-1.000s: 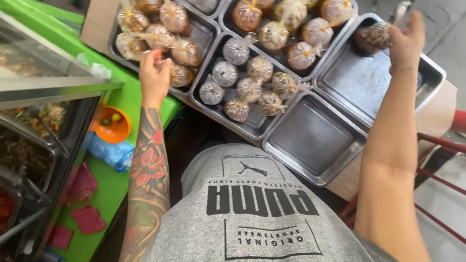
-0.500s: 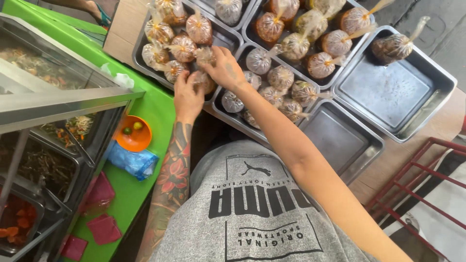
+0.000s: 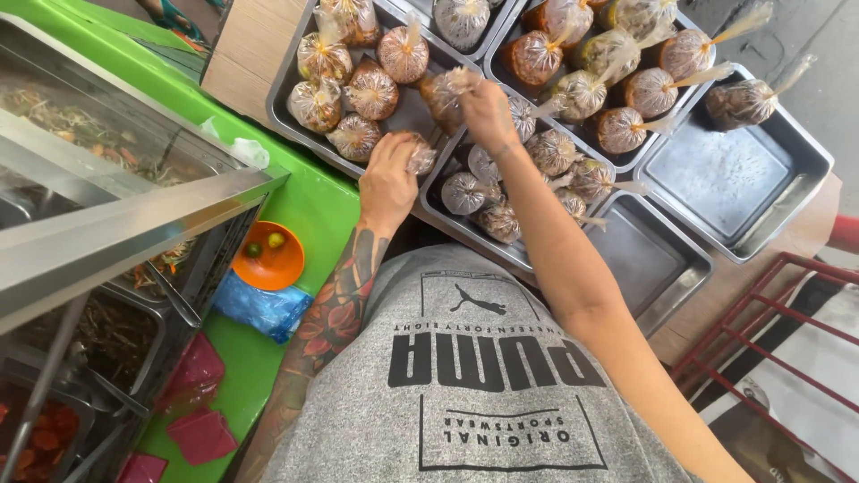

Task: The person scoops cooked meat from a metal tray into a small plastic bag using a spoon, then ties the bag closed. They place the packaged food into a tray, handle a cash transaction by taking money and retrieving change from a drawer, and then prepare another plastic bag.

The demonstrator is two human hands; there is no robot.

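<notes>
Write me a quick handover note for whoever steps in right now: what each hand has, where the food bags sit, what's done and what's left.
Left hand: closed on a tied food bag at the front edge of the left tray.
Right hand: reached across, holding another bag above that same tray.
Bags: six already lie in the left tray; more fill the middle tray and the back trays; one bag sits alone in the far right tray.
Done: most bags are sorted into trays.
Left: both held bags are not yet set down. The near right tray holds nothing.
</notes>
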